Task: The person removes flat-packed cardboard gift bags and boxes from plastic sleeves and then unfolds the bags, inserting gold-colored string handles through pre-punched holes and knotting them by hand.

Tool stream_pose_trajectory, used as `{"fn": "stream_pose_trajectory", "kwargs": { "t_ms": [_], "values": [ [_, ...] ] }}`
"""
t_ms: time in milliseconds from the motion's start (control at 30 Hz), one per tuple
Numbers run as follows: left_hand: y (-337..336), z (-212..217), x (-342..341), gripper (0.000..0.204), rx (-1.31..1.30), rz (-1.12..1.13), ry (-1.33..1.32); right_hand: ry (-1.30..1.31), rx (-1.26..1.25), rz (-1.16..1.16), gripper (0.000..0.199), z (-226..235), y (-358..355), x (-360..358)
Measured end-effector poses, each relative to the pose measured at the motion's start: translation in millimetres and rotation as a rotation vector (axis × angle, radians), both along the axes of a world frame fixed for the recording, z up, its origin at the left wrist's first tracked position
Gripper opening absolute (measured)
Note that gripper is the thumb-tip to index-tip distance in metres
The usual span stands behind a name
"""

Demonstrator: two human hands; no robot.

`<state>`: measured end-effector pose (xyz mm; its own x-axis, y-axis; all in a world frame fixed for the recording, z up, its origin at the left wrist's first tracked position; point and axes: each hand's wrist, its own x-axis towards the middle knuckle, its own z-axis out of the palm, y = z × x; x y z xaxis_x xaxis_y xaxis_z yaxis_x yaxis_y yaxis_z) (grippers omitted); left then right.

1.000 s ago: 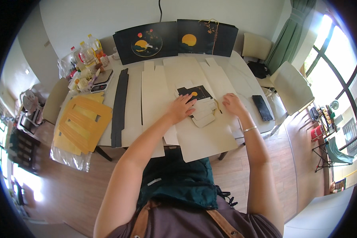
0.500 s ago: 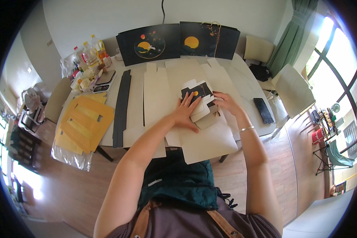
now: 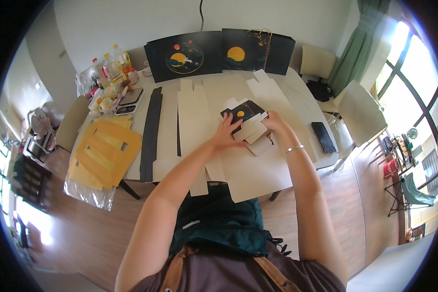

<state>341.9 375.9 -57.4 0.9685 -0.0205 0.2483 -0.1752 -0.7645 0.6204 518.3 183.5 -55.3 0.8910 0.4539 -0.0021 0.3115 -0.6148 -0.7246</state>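
Your left hand [image 3: 227, 135] lies flat, fingers spread, pressing the black box blank [image 3: 243, 113] onto the bench [image 3: 297, 97]. Your right hand [image 3: 273, 121] grips the blank's right flap. Just left of the blank, a dark strip [image 3: 151, 131], then yellow sheets [image 3: 104, 153].

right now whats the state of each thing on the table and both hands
small black carton with yellow dot: partly folded, flaps open, on the table
left hand: fingers spread, pressing the carton's edge
right hand: gripping the carton's right side
flat beige cardboard blanks: unfolded, lying flat
long black cardboard strip: lying flat
yellow cardboard sheets: stacked, overhanging the table edge
black phone-like slab: lying flat
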Motion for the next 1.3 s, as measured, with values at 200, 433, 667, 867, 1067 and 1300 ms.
{"fn": "stream_pose_trajectory", "kwargs": {
  "t_ms": [200, 433, 667, 867, 1067, 1300],
  "values": [
    [-4.3, -8.5, 3.4, 0.056, -0.516, 0.603, 0.042, 0.246, -0.051, 0.095, 0.024, 21.8, -3.1, -22.4],
    [-10.8, -5.9, 0.9, 0.062, -0.614, 0.535, 0.012, 0.436, 0.21, 0.008, 0.043, 21.9, 7.5, -42.5],
    [-2.5, -13.6, 9.9, 0.058, -1.277, 0.549, 0.019, 0.414, 0.372, -0.012, 0.033, -9.3, 16.6, -25.9],
    [-7.2, 16.9, -3.6, 0.035, -1.446, 0.462, 0.14, 0.462, 0.661, 0.045, 0.022, 26.4, 11.1, -58.7],
    [-1.9, 30.7, 1.4, 0.044, -1.449, 0.432, 0.047, 0.355, 0.675, 0.088, 0.038, 67.0, 29.5, -83.9],
    [69.5, 41.4, 4.1, 0.034, -1.767, 0.285, 0.028, -0.207, -0.456, 0.155, 0.058, 48.8, 0.5, -60.7]
  ]
}}
